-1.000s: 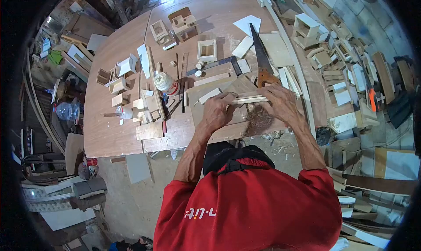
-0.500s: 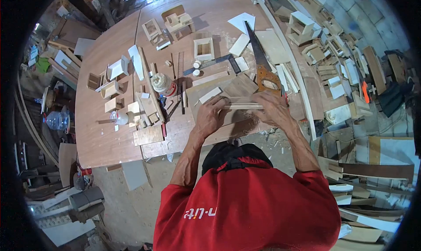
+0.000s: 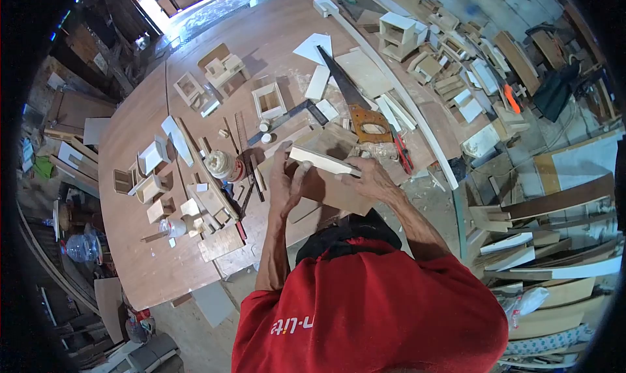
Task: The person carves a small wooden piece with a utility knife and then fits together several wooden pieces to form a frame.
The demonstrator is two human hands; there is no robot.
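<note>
A small pale wooden piece (image 3: pixel 324 160) is held between my two hands above the table's front edge. My left hand (image 3: pixel 285 177) grips its left end, thumb in front. My right hand (image 3: pixel 372 179) pinches the right end with the fingers. Beneath them a brown board (image 3: pixel 342 197) lies at the edge. Just beyond my right hand rests a handsaw (image 3: pixel 371 124) with a wooden handle, beside red-handled pliers (image 3: pixel 403 154). A metal square (image 3: pixel 290 117) lies farther back.
The wooden table (image 3: pixel 130 242) carries small wooden furniture models, a glue jar (image 3: pixel 220 165) and a white bottle (image 3: pixel 175 227) on the left. A long white strip (image 3: pixel 398 89) runs along the right. Wood pieces are piled beyond it.
The view has turned and shifted. The wooden piece in my hands now slants and shows its broad pale side; my left thumb has come round to its front.
</note>
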